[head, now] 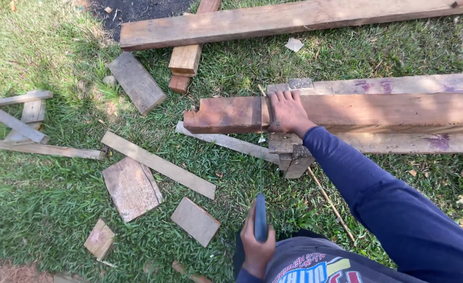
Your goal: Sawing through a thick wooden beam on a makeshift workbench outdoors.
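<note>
Grass, short, green and patched with sun and shadow, covered the ground, littered with offcuts of wood. A reddish-brown plank lay across the right half of the scene, its long axis running left to right, its notched, ragged end pointing left. It rested on paler, weathered boards stained with purple marks, themselves propped on a short wooden block near its left end.

One hand, on the long dark-blue sleeve, lay flat on the plank with fingers spread and pointing far, pressing down just right of a thin cut line across the wood. The other hand, low near the bottom edge, was closed round the blue handle of a saw; the thin blade ran away from the person toward the plank, seen edge-on and hard to follow against the grass.

Left of the plank lay flat scraps: a long pale slat set diagonally, a broad grey-brown rectangle, two smaller square pieces, and a dark weathered board farther off. A thick, smooth beam stretched across the far side, with stubby reddish blocks beneath it. Loose sticks crossed at the far left.
</note>
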